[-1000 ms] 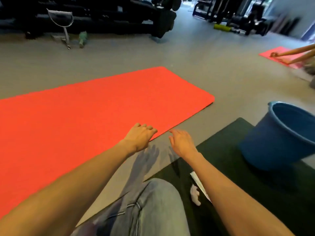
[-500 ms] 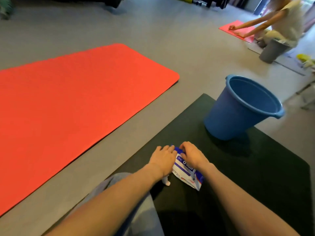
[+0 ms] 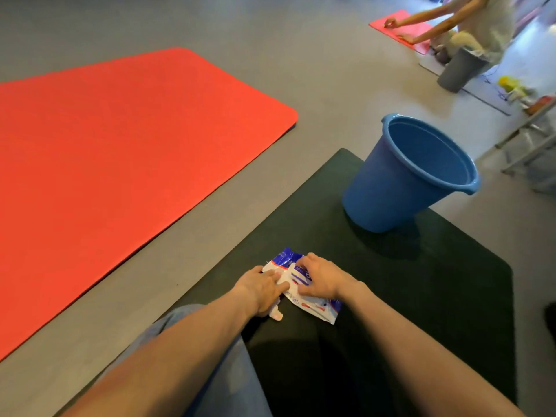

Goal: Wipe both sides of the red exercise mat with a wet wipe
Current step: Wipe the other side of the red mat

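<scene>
1. Red foam exercise mat (image 3: 120, 152), rect., rounded corners: flat on grey floor to person's L, well apart from both hands. Top side up, no wipe on it.
2. Blue-and-white soft plastic wet-wipe pack (image 3: 319, 308): lies on dark floor mat (image 3: 391, 281) just ahead of knee, near enough to draw a wipe from.
3. Left hand (image 3: 264, 288): fingers fairly straight across pack, pressing down, prob. to steady it.
4. Right hand (image 3: 322, 278): fingers curled on pack's top face, apparently pinching the flap. Flap open or not: can't tell.
5. Blue round plastic bucket (image 3: 406, 188): upright on dark mat, beyond pack. Likely for used wipes.
6. Small white crumpled scrap (image 3: 276, 315): by left hand. Identity unclear.
</scene>
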